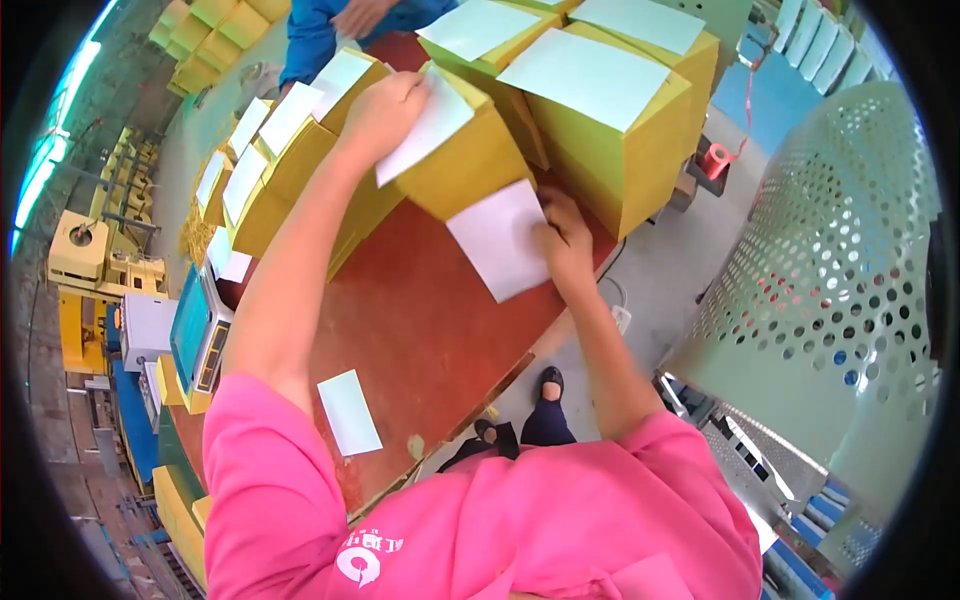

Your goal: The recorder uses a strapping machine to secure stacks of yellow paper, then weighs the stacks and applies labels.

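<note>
My left hand (385, 115) is closed with curled fingers over the top of a yellow paper block (465, 155). A white sheet (435, 130) lies on that block, partly under the hand. Lower down and to the right, my right hand (565, 240) pinches a second white sheet (495, 245) by its right side. This sheet is tilted in front of the block's lower end, over the red tabletop (430, 315). A loose white slip (350, 412) lies flat on the table near my left sleeve.
Several white-topped yellow blocks (290, 165) line the table's left side. Larger ones (640, 150) stand at the right. A scale (200, 335) sits at the left edge. Across the table is another person's blue sleeve (310, 40). A perforated metal panel (830, 260) rises on the right.
</note>
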Tool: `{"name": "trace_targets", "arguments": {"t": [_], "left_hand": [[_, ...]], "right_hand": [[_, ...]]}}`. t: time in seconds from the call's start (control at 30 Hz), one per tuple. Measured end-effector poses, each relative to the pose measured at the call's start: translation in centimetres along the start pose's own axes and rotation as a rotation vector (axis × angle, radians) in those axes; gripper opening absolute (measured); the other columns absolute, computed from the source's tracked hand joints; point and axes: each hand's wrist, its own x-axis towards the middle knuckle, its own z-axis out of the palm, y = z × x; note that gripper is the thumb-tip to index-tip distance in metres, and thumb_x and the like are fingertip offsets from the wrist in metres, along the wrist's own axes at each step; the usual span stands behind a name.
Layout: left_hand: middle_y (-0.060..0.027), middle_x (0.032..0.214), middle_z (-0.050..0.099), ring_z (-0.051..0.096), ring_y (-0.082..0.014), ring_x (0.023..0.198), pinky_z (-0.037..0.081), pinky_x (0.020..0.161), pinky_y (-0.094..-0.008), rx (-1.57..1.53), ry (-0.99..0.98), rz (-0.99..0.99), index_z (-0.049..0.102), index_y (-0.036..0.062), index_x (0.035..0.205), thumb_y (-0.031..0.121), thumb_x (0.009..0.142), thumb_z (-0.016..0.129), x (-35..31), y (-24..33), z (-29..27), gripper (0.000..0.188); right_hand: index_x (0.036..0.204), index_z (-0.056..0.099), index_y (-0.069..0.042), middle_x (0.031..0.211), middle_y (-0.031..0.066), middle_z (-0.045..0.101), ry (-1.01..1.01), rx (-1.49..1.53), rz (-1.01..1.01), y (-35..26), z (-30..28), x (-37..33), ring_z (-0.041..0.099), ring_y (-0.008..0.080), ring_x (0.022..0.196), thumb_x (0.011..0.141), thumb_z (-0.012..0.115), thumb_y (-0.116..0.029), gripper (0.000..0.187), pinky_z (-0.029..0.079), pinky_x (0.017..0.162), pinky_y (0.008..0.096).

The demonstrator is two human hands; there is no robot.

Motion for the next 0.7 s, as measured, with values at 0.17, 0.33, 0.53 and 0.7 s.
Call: {"name": "trace_targets", "arguments": {"t": [0.17,0.33,0.53,0.7], "left_hand": [[-0.0211,0.131,0.053,0.050,-0.0358,0.122,0.037,0.105,-0.0385,-0.182,-0.149,0.160,0.052,-0.0035,0.126,0.013,0.090,0.048,-12.1,5.7,-4.2,0.040],[-0.0215,0.136,0.049,0.043,-0.0396,0.129,0.030,0.109,-0.0464,-0.115,-0.274,0.339,0.050,-0.0022,0.130,0.007,0.086,0.048,-20.0,11.9,-8.1,0.046],[-0.0226,0.146,0.036,0.036,-0.0434,0.132,0.032,0.108,-0.0466,0.031,-0.104,0.249,0.046,0.0026,0.136,0.021,0.089,0.058,-23.1,12.3,-8.5,0.052],[-0.0244,0.145,0.037,0.039,-0.0350,0.132,0.032,0.108,-0.0407,-0.436,-0.252,-0.121,0.039,-0.0007,0.140,0.033,0.091,0.059,-23.9,8.5,-7.3,0.063]], "right_hand": [[0.099,0.063,0.003,0.114,0.0107,0.063,-0.350,0.373,0.607,-2.5,-6.9,-13.2,0.058,0.0197,0.099,0.078,0.053,-0.007,0.025,0.045,0.087,0.0319],[0.128,0.049,0.001,0.125,0.0133,0.056,0.130,1.210,0.944,0.6,-4.2,-22.0,0.055,0.0288,0.111,0.081,0.056,-0.017,0.051,0.043,0.096,0.0470],[0.118,0.055,0.001,0.108,0.0098,0.063,0.007,1.144,0.958,-4.8,0.1,-22.8,0.059,0.0219,0.099,0.085,0.053,-0.013,0.036,0.046,0.090,0.0357],[0.116,0.055,0.001,0.106,0.0109,0.063,0.092,0.956,0.846,-7.2,-0.3,-24.9,0.060,0.0214,0.096,0.084,0.051,-0.011,0.035,0.047,0.088,0.0355]]}}
